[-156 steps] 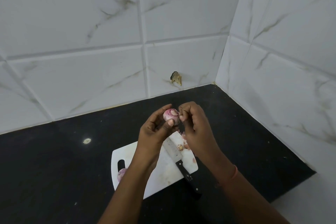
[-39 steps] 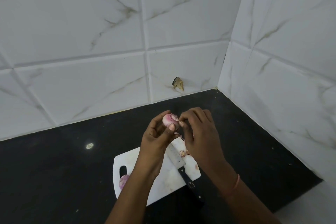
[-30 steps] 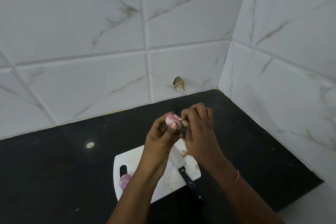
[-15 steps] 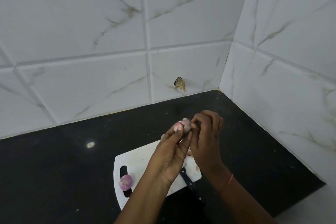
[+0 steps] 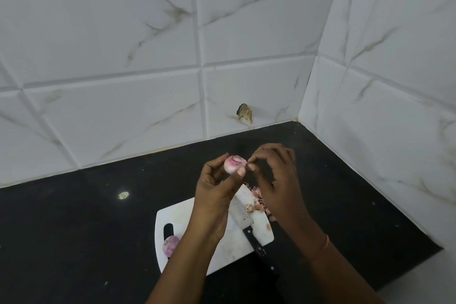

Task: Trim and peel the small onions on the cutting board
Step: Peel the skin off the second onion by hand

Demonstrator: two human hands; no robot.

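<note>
In the head view, a small pink-white onion (image 5: 234, 164) is held above the far edge of the white cutting board (image 5: 182, 215) by the left hand (image 5: 217, 190), its fingers (image 5: 240, 172) curled round it. The onion's right side is pinched at by the right hand (image 5: 276, 180). A second onion (image 5: 170, 245) is seen at the board's near left, a knife (image 5: 243, 217) and peelings (image 5: 257, 198) at its right, all on the black bench (image 5: 74, 217).

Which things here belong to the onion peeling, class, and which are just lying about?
Belonging to the job:
held onion
left hand
right hand
second onion
cutting board
knife
peel scraps

Just lying about:
pale spot on the counter
brown chip in the wall tile
</note>
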